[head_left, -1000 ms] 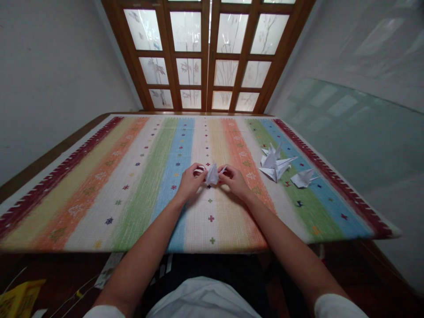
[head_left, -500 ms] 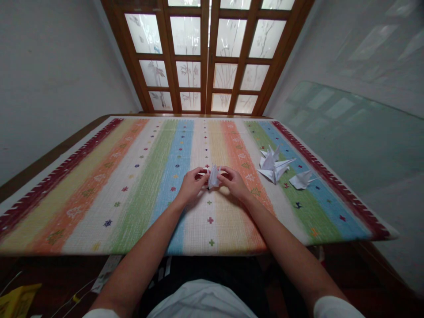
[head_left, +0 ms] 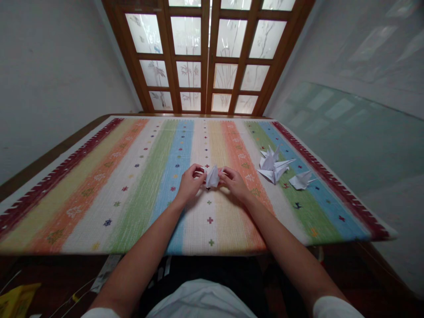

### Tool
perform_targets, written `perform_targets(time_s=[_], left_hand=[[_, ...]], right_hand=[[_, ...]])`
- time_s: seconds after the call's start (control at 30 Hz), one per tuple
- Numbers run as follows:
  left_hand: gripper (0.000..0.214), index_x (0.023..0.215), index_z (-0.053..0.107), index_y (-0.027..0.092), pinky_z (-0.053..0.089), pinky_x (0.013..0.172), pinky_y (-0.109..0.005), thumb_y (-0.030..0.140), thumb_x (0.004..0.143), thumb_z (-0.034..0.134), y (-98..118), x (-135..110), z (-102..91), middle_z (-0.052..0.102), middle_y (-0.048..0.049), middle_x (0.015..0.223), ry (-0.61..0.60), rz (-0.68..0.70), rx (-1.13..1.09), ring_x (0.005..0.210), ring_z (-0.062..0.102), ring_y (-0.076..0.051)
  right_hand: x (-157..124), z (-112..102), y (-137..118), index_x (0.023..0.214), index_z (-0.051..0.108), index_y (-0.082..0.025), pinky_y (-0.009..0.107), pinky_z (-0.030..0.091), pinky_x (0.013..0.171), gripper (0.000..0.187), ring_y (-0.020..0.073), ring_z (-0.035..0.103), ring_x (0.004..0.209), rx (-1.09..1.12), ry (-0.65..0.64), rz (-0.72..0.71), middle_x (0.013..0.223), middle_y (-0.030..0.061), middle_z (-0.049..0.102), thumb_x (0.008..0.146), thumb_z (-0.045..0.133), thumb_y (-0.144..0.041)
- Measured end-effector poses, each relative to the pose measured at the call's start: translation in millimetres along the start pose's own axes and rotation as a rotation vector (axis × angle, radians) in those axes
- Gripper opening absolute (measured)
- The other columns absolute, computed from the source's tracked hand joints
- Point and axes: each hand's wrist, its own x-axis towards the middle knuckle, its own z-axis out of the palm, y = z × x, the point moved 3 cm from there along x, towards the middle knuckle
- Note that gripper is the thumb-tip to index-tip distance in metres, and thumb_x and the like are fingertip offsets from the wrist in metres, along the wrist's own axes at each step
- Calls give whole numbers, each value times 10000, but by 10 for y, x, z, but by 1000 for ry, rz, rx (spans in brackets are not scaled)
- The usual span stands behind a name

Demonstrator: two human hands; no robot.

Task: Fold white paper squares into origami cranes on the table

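Observation:
A small white folded paper crane [head_left: 212,176] is held just over the middle of the striped tablecloth [head_left: 139,212]. My left hand [head_left: 192,182] pinches its left side between thumb and fingers. On the opposite side, my right hand [head_left: 233,180] pinches the right end of the paper. The crane's pointed middle part stands up between the two hands. Its thin ends are partly hidden by my fingertips.
To the right, several finished paper cranes [head_left: 274,170] sit bunched together, with a single paper crane [head_left: 300,180] beside them. Wooden doors with glass panes [head_left: 188,73] stand behind the table. A glass sheet [head_left: 361,132] leans along the right wall.
My hands have drawn slightly apart, the left one moving a little leftward. The paper between them has spread wider and now shows a broader pointed face.

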Motion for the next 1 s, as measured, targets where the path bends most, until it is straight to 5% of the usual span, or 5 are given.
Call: perform_targets(time_s=[0.77,1.0], left_hand=[[217,924,590,191,573,652,-258,298,842,760,34,-38,52,673,-26,932,-100,40,-49,733,659,-136],[209,883,618,189,563,644,-250,319,838,775,24,-35,61,681,-12,849,-97,27,-43,694,658,-131]], right_hand=[[-30,15,-20,969,677,-242,312,599,658,397,198,708,785,-1,5,17,890,13,724,759,856,-527],[-16,-2,-10,935,549,-266,277,550,585,454,153,637,659,-4,79,-28,819,-38,641,741,853,-542]])
